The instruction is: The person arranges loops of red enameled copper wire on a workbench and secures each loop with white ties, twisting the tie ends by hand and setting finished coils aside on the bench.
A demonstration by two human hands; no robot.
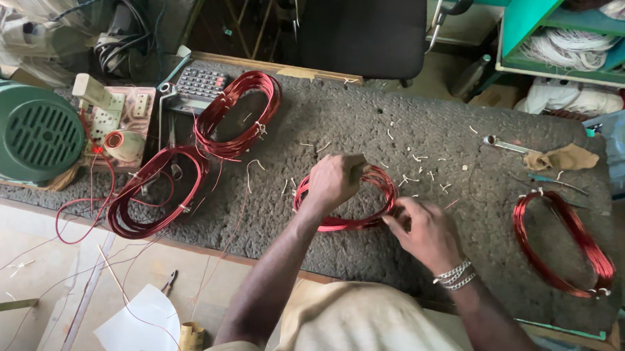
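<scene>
Mid-bench, both hands [378, 206] gripping red wire coil [346, 198], bare mat [465, 224] around

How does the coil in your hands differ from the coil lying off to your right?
The held coil is gripped by the left hand and right hand; the right-side coil lies untouched. The held coil looks smaller and rounder, the right-side coil longer and oval. Both are red wire.

hands [381, 206] gripping red wire coil [345, 222], workbench [399, 116]
</scene>
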